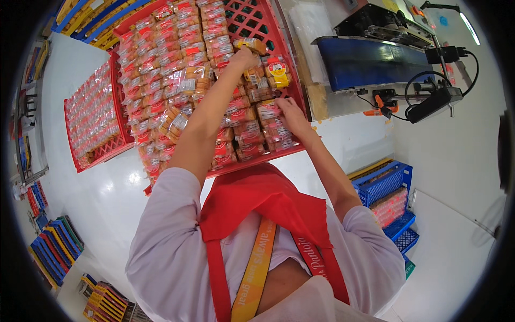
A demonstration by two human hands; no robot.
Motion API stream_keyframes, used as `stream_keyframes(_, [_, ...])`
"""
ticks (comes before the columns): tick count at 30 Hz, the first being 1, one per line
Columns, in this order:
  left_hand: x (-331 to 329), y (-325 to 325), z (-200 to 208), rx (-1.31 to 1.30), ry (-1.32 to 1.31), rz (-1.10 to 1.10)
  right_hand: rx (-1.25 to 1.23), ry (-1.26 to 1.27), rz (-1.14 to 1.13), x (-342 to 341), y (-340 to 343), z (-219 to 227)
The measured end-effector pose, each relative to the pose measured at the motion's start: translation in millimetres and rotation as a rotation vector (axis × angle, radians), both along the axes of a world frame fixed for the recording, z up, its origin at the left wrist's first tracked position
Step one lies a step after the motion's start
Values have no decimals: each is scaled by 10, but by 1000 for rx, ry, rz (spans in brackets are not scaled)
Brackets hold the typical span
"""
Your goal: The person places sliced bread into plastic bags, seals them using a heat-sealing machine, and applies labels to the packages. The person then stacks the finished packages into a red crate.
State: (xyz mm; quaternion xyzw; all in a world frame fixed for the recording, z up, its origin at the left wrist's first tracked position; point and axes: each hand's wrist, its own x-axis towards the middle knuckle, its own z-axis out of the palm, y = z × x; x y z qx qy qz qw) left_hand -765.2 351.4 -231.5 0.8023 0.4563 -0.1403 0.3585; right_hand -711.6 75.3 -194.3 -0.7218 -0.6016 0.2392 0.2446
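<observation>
A large red plastic crate (298, 70) in front of me holds rows of small clear packets of golden-brown baked goods with red labels. My left hand (244, 58) reaches to the crate's far right part, its fingers closed on a bread packet (253, 45) with yellow on its wrapper. Just right of it lies another packet with a yellow and red label (278, 74). My right hand (292, 116) rests on the packets (270, 114) along the near right side, fingers stretched out over their tops. Some packets (174, 122) lie loosely across the rows.
To the left stands another red crate of packets (94, 115). A machine with a dark blue conveyor belt (375, 61) is at the right, beside clear plastic bags (310, 37). Blue crates (383, 182) are stacked lower right; blue and yellow crates (99, 24) stand at the far left.
</observation>
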Motion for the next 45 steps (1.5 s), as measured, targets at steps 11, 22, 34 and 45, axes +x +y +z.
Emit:
stream_keyframes(11, [-928, -1428, 186, 136, -869, -160, -201, -378, 6, 697, 1588, 68])
stream_keyframes(22, [-895, -850, 209, -357, -633, -384, -590, -659, 400, 877, 1869, -331])
stream_keyframes(34, [-338, -569, -143, -152, -230, -519, -47, -618, 193, 543, 1177, 462])
stream_keyframes(45, [-82, -162, -411, 20, 62, -777, 20, -514, 237, 33, 558, 493])
